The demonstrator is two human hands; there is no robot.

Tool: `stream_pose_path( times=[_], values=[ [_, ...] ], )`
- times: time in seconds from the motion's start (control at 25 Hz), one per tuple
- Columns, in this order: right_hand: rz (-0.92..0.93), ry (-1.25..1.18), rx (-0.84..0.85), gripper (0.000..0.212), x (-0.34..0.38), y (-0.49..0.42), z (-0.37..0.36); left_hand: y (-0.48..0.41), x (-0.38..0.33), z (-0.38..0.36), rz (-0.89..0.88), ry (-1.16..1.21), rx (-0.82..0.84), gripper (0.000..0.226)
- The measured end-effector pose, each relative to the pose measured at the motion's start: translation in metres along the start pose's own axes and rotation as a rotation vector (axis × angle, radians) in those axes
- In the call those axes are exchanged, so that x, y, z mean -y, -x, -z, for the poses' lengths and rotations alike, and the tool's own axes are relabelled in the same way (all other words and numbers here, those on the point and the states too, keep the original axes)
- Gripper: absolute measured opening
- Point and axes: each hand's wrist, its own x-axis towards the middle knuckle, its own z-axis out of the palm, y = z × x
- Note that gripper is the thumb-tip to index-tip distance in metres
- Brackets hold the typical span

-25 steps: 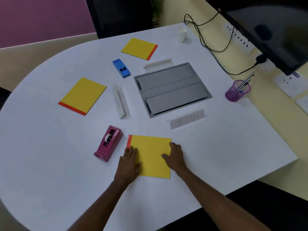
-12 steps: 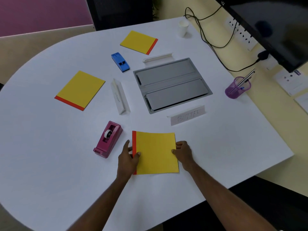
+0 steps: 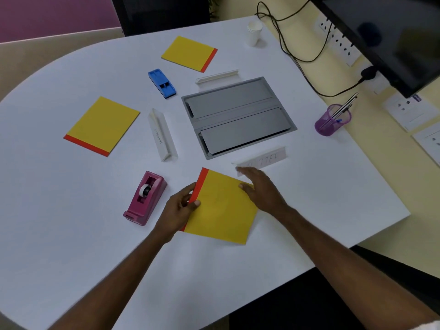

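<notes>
A yellow notepad with a red spine (image 3: 221, 210) lies near the front of the white table (image 3: 71, 234), turned slightly clockwise. My left hand (image 3: 178, 210) grips its red left edge, thumb on top. My right hand (image 3: 262, 189) is flat with straight fingers over the pad's far right corner, its fingertips reaching toward a white paper name tent (image 3: 264, 159) just beyond. A pink tape dispenser (image 3: 145, 197) stands left of the pad.
Two more yellow notepads lie at the left (image 3: 102, 126) and the far middle (image 3: 189, 53). A blue stapler (image 3: 162, 83), two other white name tents (image 3: 163, 134) (image 3: 217, 76), a grey floor-box lid (image 3: 238, 115), a purple pen cup (image 3: 332, 119), paper cups (image 3: 253, 33) and cables (image 3: 297, 58) are around.
The near notepad has been turned clockwise and shifted a little right. My right hand let go of its right edge and moved up toward the name tent.
</notes>
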Motion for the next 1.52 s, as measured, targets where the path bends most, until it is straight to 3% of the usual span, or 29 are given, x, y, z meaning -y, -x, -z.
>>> stream_pose_path(
  times=[0.12, 0.32, 0.4, 0.48, 0.56, 0.8, 0.92, 1.36, 1.44, 1.52],
  values=[
    [-0.061, -0.096, 0.232, 0.029, 0.006, -0.019, 0.026, -0.005, -0.009, -0.001, -0.003, 0.016, 0.054, 0.046],
    [-0.214, -0.529, 0.308, 0.029, -0.004, -0.021, 0.050, -0.010, -0.009, 0.019, 0.022, 0.104, -0.205, 0.037],
    [-0.254, -0.672, 0.309, 0.030, -0.009, -0.018, 0.055, -0.006, 0.003, 0.015, 0.078, 0.189, -0.182, 0.040],
    [-0.313, -0.767, 0.262, 0.031, -0.030, -0.018, 0.066, -0.014, 0.011, -0.017, 0.134, 0.308, -0.035, 0.041],
    [-0.345, -0.831, 0.184, 0.032, -0.033, -0.020, 0.067, -0.012, 0.010, -0.033, 0.106, 0.396, 0.008, 0.041],
    [-0.495, -1.121, -0.084, 0.038, -0.040, -0.011, 0.063, -0.037, -0.018, -0.041, 0.041, 0.577, -0.147, 0.036],
    [-0.549, -1.318, -0.115, 0.035, -0.030, 0.000, 0.044, -0.061, -0.039, -0.050, 0.025, 0.608, -0.151, 0.035],
    [-0.452, -1.404, -0.215, 0.048, -0.036, -0.031, 0.057, -0.156, -0.088, -0.087, 0.004, 0.435, 0.005, 0.031],
    [-0.457, -1.415, -0.282, 0.046, -0.048, -0.043, 0.068, -0.175, -0.099, -0.089, -0.073, 0.309, 0.045, 0.032],
    [-0.459, -1.442, -0.339, 0.042, -0.062, -0.058, 0.082, -0.198, -0.103, -0.093, -0.207, -0.010, 0.011, 0.040]
  ],
)
